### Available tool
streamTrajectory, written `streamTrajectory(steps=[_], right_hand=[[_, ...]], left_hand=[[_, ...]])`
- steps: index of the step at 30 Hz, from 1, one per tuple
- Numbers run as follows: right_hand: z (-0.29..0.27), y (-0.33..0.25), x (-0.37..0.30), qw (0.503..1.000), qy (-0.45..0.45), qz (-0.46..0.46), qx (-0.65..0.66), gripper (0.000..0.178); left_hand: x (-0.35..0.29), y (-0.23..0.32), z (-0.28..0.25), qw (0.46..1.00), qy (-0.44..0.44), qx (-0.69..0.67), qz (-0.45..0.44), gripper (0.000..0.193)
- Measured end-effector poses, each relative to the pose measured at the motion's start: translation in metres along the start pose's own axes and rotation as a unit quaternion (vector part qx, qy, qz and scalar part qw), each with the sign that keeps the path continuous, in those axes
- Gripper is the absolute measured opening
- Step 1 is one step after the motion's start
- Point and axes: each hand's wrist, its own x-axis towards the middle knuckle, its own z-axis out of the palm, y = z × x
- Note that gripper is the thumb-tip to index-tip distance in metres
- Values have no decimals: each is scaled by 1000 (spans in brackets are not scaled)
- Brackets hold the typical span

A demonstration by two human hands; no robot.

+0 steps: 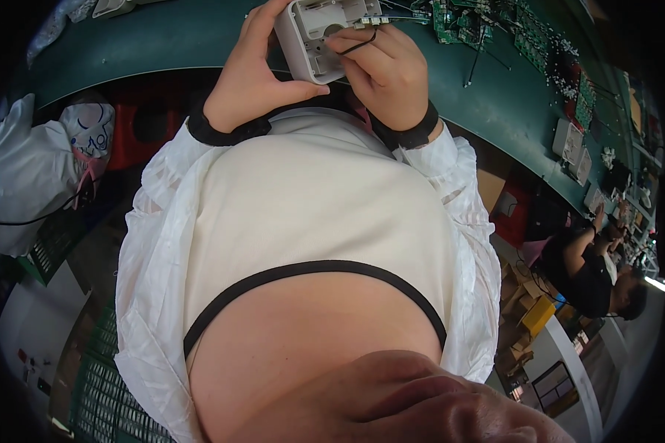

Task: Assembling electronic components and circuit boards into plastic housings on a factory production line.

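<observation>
A white plastic housing, its hollow inside facing up, is held at the edge of the green table. My left hand is closed around its left side, with the thumb along the lower edge. My right hand has its fingers bent at the housing's open interior, pinching a thin black cable that loops over them. Small white connectors with wires lie just above those fingers, by the housing's upper right. Exactly what the right fingertips touch inside the housing is partly hidden.
Green circuit boards with loose wires lie on the table at the upper right. White housings sit farther along. A co-worker is at the right. White bags, a red stool and green crates are at the left.
</observation>
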Motion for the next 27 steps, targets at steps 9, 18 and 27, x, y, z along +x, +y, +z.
streamTrajectory(steps=[9,18,27], right_hand=[[1,-4,-6,998,1,43,41,21],[5,-3,-7,997,13,58,49,17],[14,-11,-14,996,62,54,-28,14]], left_hand=[[17,51,7,953,32,84,-288,116],[-6,15,3,996,3,3,-85,114],[17,57,24,896,30,153,-416,112]])
